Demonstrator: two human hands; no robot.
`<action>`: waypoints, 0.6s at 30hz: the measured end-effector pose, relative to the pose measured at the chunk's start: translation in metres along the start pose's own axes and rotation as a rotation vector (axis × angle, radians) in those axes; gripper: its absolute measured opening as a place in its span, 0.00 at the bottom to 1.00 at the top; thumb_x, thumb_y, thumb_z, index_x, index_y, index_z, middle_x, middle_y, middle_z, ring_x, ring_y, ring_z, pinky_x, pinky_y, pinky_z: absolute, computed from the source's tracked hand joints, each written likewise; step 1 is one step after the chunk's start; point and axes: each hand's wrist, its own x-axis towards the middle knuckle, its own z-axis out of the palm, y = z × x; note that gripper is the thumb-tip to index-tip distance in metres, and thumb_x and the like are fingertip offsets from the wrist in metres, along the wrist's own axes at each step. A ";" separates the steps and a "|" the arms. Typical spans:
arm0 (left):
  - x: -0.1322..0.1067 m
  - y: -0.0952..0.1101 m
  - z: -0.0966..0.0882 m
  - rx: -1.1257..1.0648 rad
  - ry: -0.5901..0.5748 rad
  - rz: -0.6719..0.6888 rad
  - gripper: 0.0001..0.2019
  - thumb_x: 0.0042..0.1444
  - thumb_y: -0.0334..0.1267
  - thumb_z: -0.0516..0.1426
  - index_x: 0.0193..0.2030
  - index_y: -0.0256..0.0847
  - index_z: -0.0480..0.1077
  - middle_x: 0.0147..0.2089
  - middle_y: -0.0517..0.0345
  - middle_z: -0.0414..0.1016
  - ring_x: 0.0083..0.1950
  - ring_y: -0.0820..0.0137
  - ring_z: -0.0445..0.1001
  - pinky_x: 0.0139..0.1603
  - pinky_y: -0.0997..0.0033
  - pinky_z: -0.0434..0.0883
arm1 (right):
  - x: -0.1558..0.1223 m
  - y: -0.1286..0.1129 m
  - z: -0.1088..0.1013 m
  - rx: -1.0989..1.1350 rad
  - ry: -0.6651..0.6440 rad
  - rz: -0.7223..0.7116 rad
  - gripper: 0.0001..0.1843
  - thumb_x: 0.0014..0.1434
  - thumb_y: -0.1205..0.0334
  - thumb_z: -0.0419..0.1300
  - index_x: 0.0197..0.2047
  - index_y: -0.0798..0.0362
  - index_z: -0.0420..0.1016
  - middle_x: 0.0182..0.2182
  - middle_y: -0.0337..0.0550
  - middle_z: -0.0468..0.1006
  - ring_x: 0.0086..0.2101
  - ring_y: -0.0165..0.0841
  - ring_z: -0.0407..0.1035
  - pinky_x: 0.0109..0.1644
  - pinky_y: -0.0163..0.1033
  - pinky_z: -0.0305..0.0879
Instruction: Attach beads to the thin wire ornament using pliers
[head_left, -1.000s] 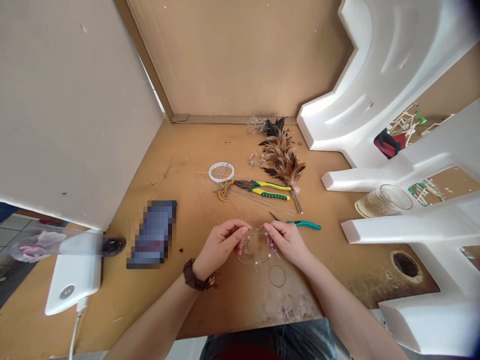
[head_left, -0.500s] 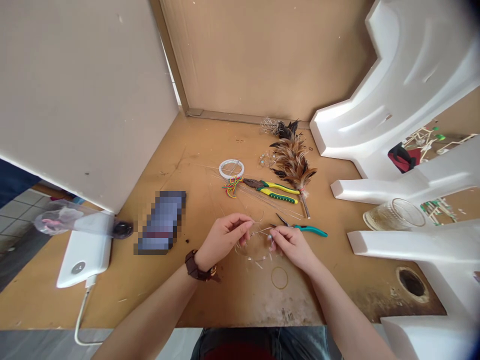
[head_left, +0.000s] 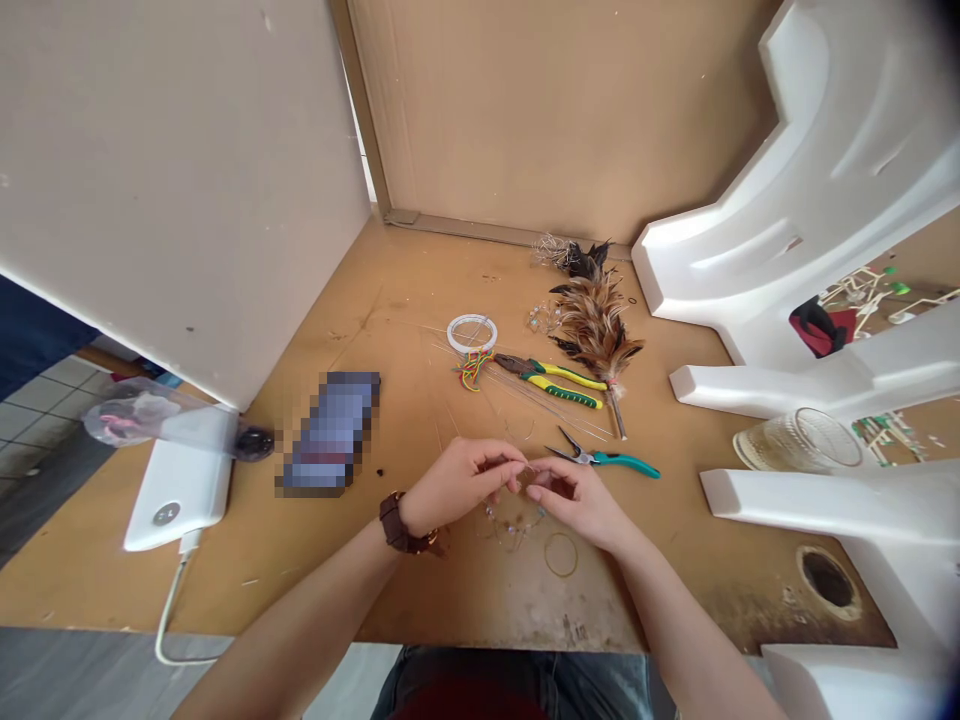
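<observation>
My left hand [head_left: 466, 484], with a brown watch on its wrist, pinches thin wire between thumb and fingertips. Close beside it, my right hand [head_left: 574, 497] has its thumb and forefinger closed at the same wire; the fingertips of both hands almost meet. Below the hands hangs a loop of beaded wire [head_left: 511, 529] with small clear and bluish beads, partly hidden by the fingers. Just beyond my right hand lie needle-nose pliers [head_left: 619, 460] with teal handles, jaws apart. A yellowish rubber band [head_left: 561, 555] rests on the table near my right wrist.
Farther back lie combination pliers [head_left: 555, 383], a white ring [head_left: 472, 333] with coloured threads, loose wires, a feather duster [head_left: 596, 315] and a second beaded loop [head_left: 544, 317]. At left are a pixelated phone [head_left: 330, 435] and a white power bank [head_left: 180, 485]. A glass [head_left: 799, 440] stands right, among white plastic chair parts.
My hands have come closer together, the right one moving left toward the left fingertips. The beaded loop now hangs lower beneath them. The whole view has shifted slightly.
</observation>
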 end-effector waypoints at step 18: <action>-0.002 0.003 0.004 0.750 0.075 0.354 0.12 0.61 0.36 0.46 0.39 0.41 0.71 0.40 0.55 0.73 0.37 0.72 0.71 0.37 0.74 0.66 | 0.006 0.002 0.002 0.435 0.238 0.139 0.16 0.52 0.49 0.59 0.36 0.55 0.71 0.24 0.41 0.78 0.24 0.29 0.72 0.27 0.33 0.64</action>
